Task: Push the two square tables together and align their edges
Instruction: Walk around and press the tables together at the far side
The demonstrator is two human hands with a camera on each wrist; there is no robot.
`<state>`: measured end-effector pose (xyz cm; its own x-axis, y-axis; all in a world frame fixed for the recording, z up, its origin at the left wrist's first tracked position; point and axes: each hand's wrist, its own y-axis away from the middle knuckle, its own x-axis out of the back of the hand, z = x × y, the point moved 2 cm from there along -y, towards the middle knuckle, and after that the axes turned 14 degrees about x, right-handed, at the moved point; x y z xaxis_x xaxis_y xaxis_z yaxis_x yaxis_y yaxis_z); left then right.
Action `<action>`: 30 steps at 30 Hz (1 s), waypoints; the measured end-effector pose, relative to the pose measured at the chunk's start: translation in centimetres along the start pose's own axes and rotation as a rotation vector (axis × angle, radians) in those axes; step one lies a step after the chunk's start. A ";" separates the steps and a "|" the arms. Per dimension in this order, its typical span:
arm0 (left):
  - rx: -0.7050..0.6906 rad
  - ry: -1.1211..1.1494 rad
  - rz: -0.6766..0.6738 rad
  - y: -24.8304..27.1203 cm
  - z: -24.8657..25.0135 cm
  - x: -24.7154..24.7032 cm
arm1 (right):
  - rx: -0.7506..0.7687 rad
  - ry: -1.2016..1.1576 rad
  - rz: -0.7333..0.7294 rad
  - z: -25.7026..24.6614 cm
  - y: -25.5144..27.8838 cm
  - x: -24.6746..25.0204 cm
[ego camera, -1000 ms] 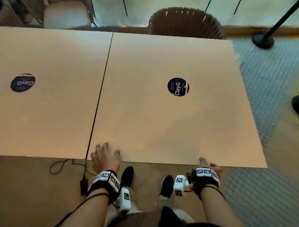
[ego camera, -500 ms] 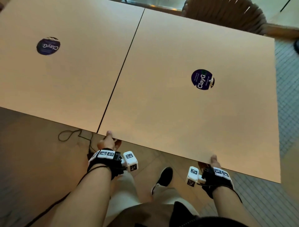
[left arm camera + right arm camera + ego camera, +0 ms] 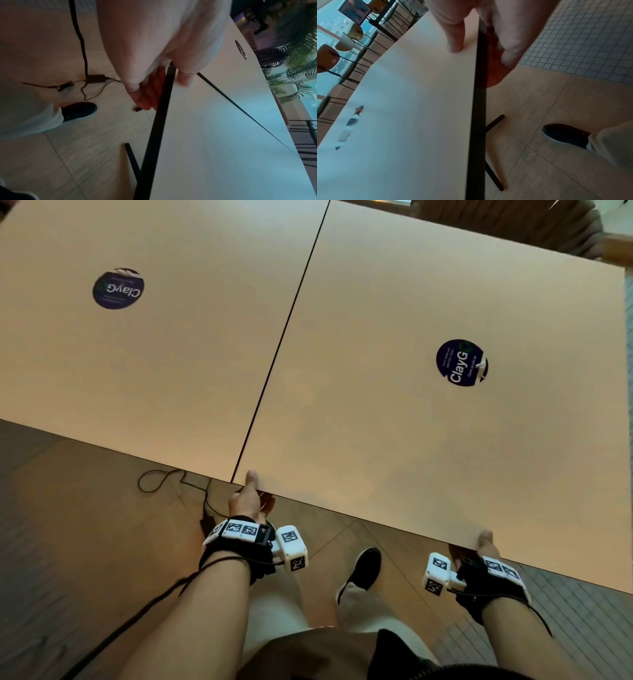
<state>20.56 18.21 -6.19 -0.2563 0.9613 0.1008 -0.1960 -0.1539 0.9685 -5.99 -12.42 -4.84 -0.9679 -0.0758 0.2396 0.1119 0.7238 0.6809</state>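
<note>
Two tan square tables stand side by side with only a thin dark seam (image 3: 281, 344) between them. The left table (image 3: 154, 364) and the right table (image 3: 376, 446) each carry a round dark sticker. Their near edges meet almost level at the seam. My left hand (image 3: 251, 498) grips the right table's near edge at its left corner, thumb (image 3: 185, 79) on top and fingers (image 3: 145, 97) underneath. My right hand (image 3: 484, 544) grips the same edge further right, thumb (image 3: 455, 40) on top and fingers (image 3: 505, 54) below.
A woven chair (image 3: 513, 227) stands behind the right table. A black cable with an adapter (image 3: 178, 484) lies on the floor under the near corners. Thin black table legs (image 3: 494, 121) reach down beside my shoes (image 3: 366, 566). Small blue tiles (image 3: 590, 40) cover the floor to the right.
My left hand lay flat on the right table's corner; now it clasps the edge with the thumb on top. The head view has swung and tilted. The seam stays narrow.
</note>
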 end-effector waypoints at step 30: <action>-0.693 -0.984 -0.352 9.6 17.8 -8.8 | 0.526 0.742 -0.799 -4.1 18.2 -30.1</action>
<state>37.82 12.35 6.31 0.6667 0.6916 0.2780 -0.6428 0.3446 0.6842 26.13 0.26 3.15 -0.3385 -0.8790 0.3359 -0.7308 0.4704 0.4945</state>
